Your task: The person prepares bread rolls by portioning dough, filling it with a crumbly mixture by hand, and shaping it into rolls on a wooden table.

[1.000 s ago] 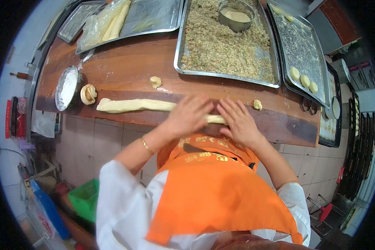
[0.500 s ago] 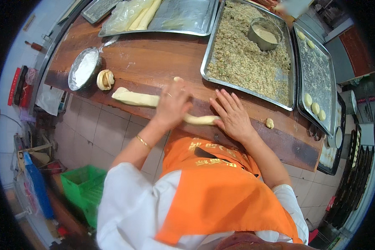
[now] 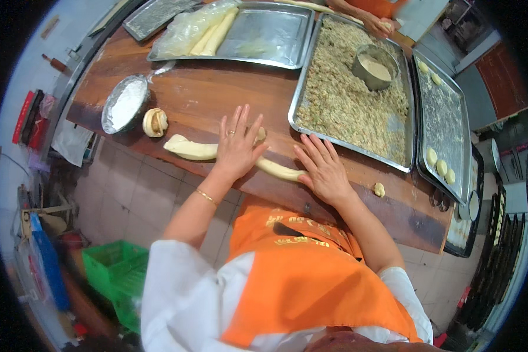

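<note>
A pale rope of dough (image 3: 278, 170) lies along the near edge of the wooden table, thicker at its left end and thinner to the right. My left hand (image 3: 236, 145) rests flat over its middle, fingers stretched out. Beside those fingers a small lump of dough (image 3: 260, 135) partly shows. At the thin right end, my right hand (image 3: 325, 173) lies open and palm down, covering the tip. Farther right sits another small dough piece (image 3: 379, 189). Left of the rope are a layered piece of dough (image 3: 155, 122) and a metal bowl (image 3: 142, 94) of white flour.
A large tray (image 3: 358, 154) of crumbly filling, with a round metal container (image 3: 366, 77) in it, stands ahead right. Beyond it is a floured tray (image 3: 446, 126) with several dough pieces. Another tray (image 3: 270, 38) holds dough strips under plastic. A co-worker's hand (image 3: 376, 24) shows at the top.
The view has shifted a little, so the table sits slightly lower. My left hand, blurred before, now lies sharp with fingers spread on the rope. A co-worker's hands now show at the top.
</note>
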`<state>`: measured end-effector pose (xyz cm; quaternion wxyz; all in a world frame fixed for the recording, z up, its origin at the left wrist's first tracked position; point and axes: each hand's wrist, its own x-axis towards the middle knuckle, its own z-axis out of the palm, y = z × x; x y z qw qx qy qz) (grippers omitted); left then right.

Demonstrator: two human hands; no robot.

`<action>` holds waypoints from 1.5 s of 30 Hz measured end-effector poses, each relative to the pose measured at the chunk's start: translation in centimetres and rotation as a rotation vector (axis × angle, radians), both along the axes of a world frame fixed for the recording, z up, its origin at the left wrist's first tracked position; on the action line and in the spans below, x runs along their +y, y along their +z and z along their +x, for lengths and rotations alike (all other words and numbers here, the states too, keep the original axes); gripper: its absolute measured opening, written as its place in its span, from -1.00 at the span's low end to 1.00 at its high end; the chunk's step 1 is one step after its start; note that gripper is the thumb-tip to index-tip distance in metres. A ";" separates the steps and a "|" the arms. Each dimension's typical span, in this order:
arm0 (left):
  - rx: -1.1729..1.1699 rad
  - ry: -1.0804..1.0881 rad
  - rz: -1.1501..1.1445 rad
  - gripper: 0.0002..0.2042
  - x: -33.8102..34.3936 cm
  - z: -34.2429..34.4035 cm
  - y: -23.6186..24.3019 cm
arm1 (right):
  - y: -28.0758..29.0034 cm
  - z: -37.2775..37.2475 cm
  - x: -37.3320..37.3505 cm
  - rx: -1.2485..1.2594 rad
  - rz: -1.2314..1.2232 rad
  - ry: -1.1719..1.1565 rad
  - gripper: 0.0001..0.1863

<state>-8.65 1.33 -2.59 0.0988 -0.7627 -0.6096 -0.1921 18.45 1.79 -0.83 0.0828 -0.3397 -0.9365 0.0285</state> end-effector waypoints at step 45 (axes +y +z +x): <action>-0.346 -0.773 -0.480 -0.76 -2.0 21.4 1.5 | 0.6 12.4 -6.8 0.709 -0.392 -0.465 -0.50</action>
